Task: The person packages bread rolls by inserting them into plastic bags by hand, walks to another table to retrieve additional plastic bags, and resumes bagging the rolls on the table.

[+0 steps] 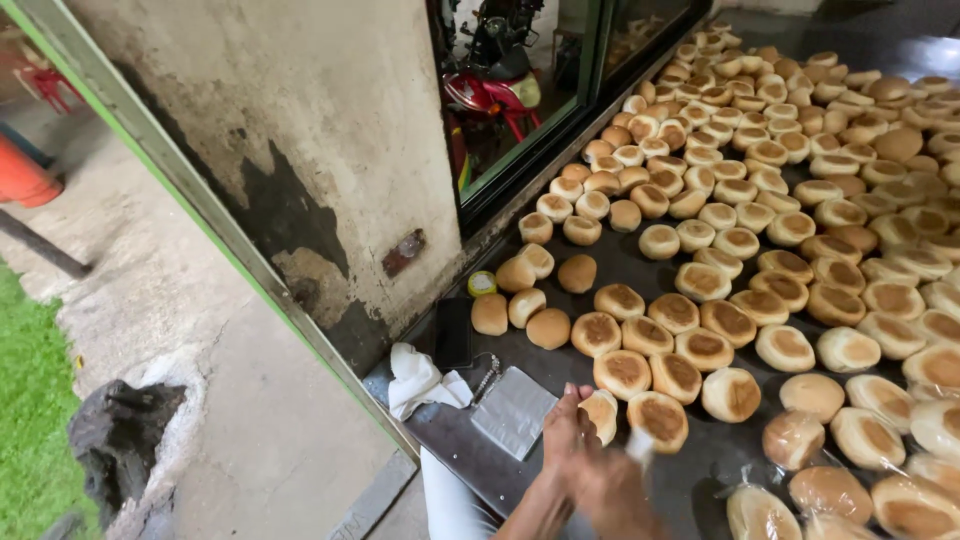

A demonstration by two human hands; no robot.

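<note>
Head view: left hand (568, 432) touching bun (601, 413); right hand (612, 487) beside.

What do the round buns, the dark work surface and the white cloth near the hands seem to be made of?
Buns: baked bread dough, matte browned crusts, paler rims. Work surface: likely metal or coated board, dark with a slight sheen. White cloth: soft fabric or paper, crumpled folds.

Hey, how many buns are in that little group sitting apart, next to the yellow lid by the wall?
6 buns. Back row: left, middle, right. Front row: left, just below the yellow lid, middle, right. None look hidden.
</note>
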